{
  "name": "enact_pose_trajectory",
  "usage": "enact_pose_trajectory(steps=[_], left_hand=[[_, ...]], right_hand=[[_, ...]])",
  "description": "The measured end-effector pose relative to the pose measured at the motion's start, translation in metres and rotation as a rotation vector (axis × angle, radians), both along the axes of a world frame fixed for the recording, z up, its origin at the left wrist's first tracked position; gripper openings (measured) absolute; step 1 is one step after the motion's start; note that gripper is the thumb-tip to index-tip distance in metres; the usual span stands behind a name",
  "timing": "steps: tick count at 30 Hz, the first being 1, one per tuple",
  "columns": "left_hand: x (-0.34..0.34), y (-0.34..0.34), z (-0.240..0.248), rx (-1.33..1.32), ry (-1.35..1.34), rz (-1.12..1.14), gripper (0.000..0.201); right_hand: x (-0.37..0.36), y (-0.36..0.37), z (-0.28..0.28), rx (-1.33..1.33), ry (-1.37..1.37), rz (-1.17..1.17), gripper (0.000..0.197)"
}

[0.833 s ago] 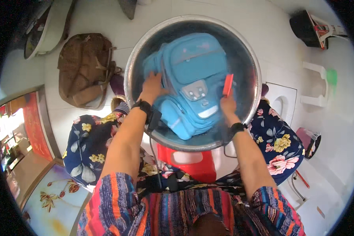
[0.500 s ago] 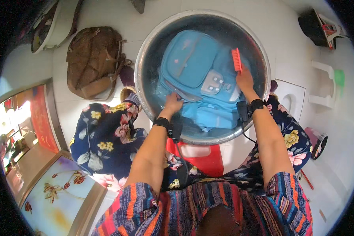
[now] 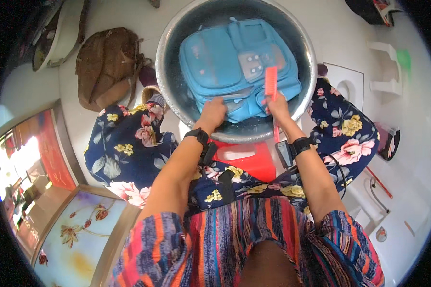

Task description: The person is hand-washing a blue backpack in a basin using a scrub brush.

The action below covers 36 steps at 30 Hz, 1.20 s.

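Note:
A light blue backpack [image 3: 210, 60] lies in a big round metal basin [image 3: 164, 71], with its front pockets facing up. My left hand [image 3: 213, 114] is closed on the backpack's near edge, left of the middle. In my right hand [image 3: 277, 106] is a red scrub brush [image 3: 271, 80], gripped by its handle over the near right part of the bag. Its head points away from me. The tips of my left fingers are hidden against the fabric.
A red plastic stool [image 3: 254, 161] is under the basin's near side, between my knees. On the floor to the left lies a brown backpack [image 3: 105, 67]. A white stool [image 3: 391, 86] and a floor-level toilet [image 3: 345, 86] are at the right.
The blue backpack has turned and sits more level in the basin. My right hand has brought the brush left and nearer to me. The whole view has shifted, moving the basin up in it.

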<state>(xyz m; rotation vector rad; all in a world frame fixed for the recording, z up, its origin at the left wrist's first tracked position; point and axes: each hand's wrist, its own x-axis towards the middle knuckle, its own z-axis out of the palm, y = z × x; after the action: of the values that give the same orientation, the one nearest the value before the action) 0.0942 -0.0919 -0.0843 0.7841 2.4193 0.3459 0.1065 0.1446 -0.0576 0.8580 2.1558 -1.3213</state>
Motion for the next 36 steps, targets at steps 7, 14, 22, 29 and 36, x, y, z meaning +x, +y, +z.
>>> enact_pose_trajectory(steps=[7, 14, 22, 29, 36], left_hand=[[-0.017, 0.02, 0.027, 0.149, -0.305, 0.17, 0.031], [-0.027, 0.017, 0.072, 0.241, -0.382, 0.574, 0.041], [-0.043, 0.005, 0.211, 0.968, -0.628, 1.11, 0.027], [-0.04, -0.008, 0.235, 1.282, -0.727, 1.283, 0.045], [-0.041, -0.018, 0.23, 1.304, -0.875, 1.427, 0.041]], right_hand=[[0.012, 0.018, -0.003, 0.151, 0.18, 0.271, 0.057], [0.015, -0.018, 0.089, 0.216, 0.195, 0.526, 0.049], [0.011, -0.032, 0.135, 0.654, 0.904, 0.601, 0.048], [-0.051, -0.035, 0.163, 0.703, 1.091, 0.664, 0.049], [-0.049, -0.036, 0.146, 0.7, 1.02, 0.724, 0.052]])
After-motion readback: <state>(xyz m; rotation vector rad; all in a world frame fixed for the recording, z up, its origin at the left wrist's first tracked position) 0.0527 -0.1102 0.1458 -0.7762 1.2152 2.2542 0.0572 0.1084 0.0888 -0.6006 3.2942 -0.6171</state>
